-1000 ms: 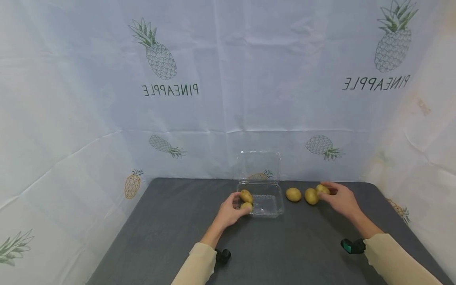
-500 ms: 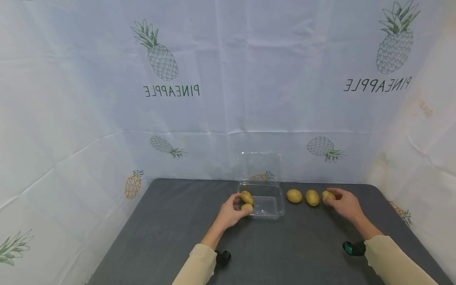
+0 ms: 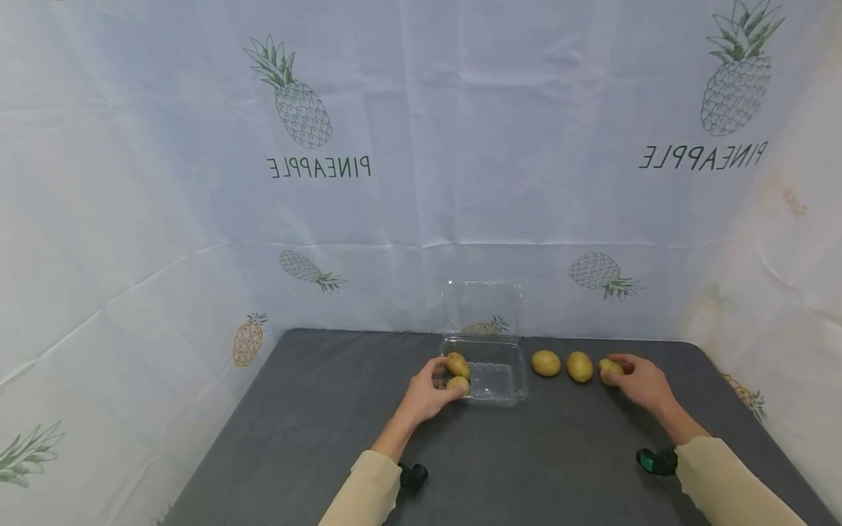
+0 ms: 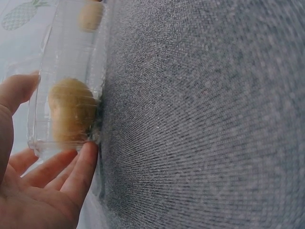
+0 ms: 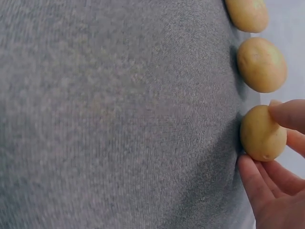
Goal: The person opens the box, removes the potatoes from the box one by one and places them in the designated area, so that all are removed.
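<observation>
A clear plastic clamshell container (image 3: pixel 498 380) stands on the table with its lid raised at the back. Two potatoes lie at its left end; one potato (image 4: pixel 71 110) shows through the wall in the left wrist view. My left hand (image 3: pixel 424 394) holds the container by its left end, thumb at the rim and fingers against the side. Over on the right, my right hand (image 3: pixel 643 381) grips a potato (image 5: pixel 263 133) between thumb and fingers, at the table surface. To its left lie two more potatoes, the middle potato (image 3: pixel 579 367) and one nearer the container (image 3: pixel 546 363).
The dark grey table (image 3: pixel 316 424) ends at the back against a pale cloth (image 3: pixel 395 190) printed with pineapples. More of this cloth hangs along both sides. A black wrist device (image 3: pixel 656 462) sits at the right sleeve.
My right hand has drawn its potato right and toward me, away from the middle potato, so the three now lie spaced in a row. My left hand stays at the container.
</observation>
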`<state>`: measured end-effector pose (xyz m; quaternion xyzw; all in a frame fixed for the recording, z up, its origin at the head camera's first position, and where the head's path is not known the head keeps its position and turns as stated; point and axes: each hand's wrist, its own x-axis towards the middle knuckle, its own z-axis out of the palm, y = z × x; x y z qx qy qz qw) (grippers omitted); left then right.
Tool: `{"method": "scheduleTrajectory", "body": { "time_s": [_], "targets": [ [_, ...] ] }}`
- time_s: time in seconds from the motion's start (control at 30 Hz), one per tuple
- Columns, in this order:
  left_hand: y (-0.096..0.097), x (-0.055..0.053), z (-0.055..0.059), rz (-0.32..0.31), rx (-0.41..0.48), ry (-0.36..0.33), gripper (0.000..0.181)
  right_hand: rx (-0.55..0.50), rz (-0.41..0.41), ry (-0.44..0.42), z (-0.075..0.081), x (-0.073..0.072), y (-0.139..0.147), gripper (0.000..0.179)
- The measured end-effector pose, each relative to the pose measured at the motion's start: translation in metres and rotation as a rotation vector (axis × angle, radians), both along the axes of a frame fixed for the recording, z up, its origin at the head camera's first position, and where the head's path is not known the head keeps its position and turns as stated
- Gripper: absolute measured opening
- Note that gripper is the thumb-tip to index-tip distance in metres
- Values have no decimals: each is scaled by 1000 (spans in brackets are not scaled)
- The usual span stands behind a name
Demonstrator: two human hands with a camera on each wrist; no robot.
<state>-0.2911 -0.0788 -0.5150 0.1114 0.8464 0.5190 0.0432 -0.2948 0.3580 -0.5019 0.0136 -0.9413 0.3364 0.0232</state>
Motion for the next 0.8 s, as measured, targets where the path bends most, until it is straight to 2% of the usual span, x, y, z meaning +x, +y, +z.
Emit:
{"method": "scheduleTrajectory", "body": {
  "time_s": [0.27,0.53,0.8],
  "targets": [
    [2,-1,2,15,-15,-11,76,31,9,-8,6,1,3,59],
    [2,-2,1,16,-9,-9,77,58,15,69,19,6,-5,46],
    [2,-1,0,25,-25,-3,78,53,46,131,38,15,-28,37]
  ]
}}
